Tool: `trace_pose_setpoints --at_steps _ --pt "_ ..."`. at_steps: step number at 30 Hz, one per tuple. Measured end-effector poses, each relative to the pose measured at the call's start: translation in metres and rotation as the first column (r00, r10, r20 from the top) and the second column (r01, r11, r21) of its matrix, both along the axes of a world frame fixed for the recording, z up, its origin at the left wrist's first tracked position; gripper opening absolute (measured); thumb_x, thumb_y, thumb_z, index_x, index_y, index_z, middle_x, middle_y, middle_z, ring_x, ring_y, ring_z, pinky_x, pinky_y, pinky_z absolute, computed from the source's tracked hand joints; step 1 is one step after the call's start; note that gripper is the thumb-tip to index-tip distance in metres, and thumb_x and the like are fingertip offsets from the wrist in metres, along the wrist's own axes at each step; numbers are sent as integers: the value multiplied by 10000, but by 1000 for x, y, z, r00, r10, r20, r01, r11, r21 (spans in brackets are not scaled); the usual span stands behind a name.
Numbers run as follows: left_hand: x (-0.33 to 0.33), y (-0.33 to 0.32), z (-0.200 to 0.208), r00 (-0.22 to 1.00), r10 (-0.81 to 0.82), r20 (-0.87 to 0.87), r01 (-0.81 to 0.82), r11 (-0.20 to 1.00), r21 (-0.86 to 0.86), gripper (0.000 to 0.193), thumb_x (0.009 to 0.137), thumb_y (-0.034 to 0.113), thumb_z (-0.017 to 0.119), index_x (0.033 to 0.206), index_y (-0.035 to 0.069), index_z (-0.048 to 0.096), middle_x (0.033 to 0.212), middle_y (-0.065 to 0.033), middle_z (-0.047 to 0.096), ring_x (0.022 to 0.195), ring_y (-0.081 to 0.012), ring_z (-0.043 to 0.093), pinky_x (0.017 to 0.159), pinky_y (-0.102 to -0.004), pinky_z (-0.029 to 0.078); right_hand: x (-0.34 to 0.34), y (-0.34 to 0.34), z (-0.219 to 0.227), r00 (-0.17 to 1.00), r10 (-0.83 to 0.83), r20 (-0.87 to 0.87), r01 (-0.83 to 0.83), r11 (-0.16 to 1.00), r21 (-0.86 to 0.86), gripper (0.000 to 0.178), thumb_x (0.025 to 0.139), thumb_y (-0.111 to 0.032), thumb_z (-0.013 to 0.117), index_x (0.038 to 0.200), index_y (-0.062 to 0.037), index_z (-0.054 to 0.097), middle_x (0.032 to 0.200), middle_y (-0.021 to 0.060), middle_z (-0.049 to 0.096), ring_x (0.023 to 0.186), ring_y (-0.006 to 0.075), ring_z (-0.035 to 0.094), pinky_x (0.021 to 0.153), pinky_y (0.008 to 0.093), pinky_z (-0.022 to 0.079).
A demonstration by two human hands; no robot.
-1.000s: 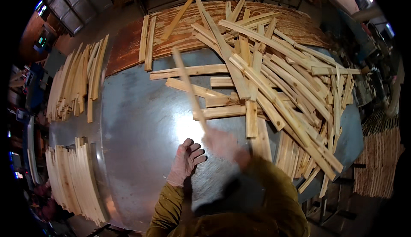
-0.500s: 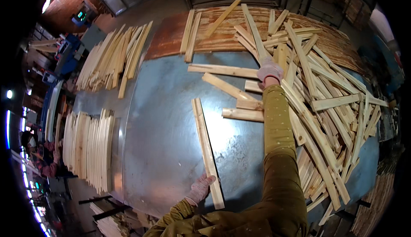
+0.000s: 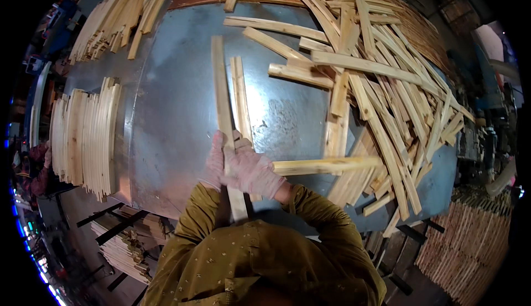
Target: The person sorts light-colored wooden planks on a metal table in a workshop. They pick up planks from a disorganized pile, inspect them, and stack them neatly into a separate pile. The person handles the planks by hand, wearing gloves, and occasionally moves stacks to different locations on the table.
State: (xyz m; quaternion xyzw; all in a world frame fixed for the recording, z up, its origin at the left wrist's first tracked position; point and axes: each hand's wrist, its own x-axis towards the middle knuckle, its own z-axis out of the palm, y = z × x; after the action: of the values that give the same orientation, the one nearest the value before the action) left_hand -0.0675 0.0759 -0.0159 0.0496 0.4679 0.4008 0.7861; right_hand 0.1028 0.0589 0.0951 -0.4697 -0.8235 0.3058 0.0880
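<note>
A long wooden slat (image 3: 222,96) stretches away from my body, held between both hands. Wearing a pale pinkish glove, my left hand (image 3: 213,163) is closed along its left side. My right hand (image 3: 253,169), gloved likewise, is closed across the slat from the right, just beside the left hand. A second slat (image 3: 239,93) lies close along its right side, and the right hand partly hides its nearer part. To the right of my right wrist, another slat (image 3: 326,166) points toward the loose pile.
A jumbled pile of slats (image 3: 387,84) covers the right of the metal table (image 3: 177,96). Aligned slats (image 3: 83,140) stand in a row at the left, with another batch (image 3: 119,15) beyond. Stacked wood (image 3: 464,250) is at lower right. A person (image 3: 38,162) is at far left.
My right hand has come back from the far pile to beside my left hand, and both now hold a slat. The view has tilted downward. Some slats on the pile lie differently.
</note>
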Motion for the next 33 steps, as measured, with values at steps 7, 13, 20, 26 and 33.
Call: trace_pose_setpoints --at_steps 7,13,20,26,33 --pt "-48 2 45 940 3 341 -71 979 189 501 924 400 741 1258 69 569 932 -42 582 753 -155 589 671 -316 564 176 -93 -36 920 -140 366 12 943 332 815 805 -365 779 1501 -125 431 1410 85 569 1317 261 525 1123 427 397" --pt "-148 -9 24 790 46 611 -152 981 123 896 689 776 745 1218 90 515 826 34 446 667 -92 504 590 -261 523 130 -19 -5 865 170 472 -52 966 -254 566 840 -326 684 1334 -108 512 1198 146 604 1172 301 576 1032 451 457" --pt "-153 -13 22 832 140 536 -213 974 75 1098 779 891 468 1405 -10 461 1019 -67 549 778 -169 593 695 -330 573 106 193 6 832 -114 542 -251 795 552 587 833 -165 645 1400 -100 507 1201 178 643 1214 400 551 1054 516 424" --pt "-135 -28 45 890 210 405 -269 959 94 676 970 570 596 1325 0 526 966 -86 643 715 -131 623 630 -272 589 119 174 -67 822 -146 550 -98 916 390 369 793 -145 566 1144 -64 644 1197 208 625 1204 400 549 1087 542 384" --pt "-98 -8 45 985 118 123 -133 983 128 490 939 310 736 1331 61 578 929 -119 716 723 -196 699 605 -347 638 94 87 -92 536 -842 52 782 519 344 805 818 -363 714 1470 -16 394 1445 275 495 1389 398 443 1174 498 331"
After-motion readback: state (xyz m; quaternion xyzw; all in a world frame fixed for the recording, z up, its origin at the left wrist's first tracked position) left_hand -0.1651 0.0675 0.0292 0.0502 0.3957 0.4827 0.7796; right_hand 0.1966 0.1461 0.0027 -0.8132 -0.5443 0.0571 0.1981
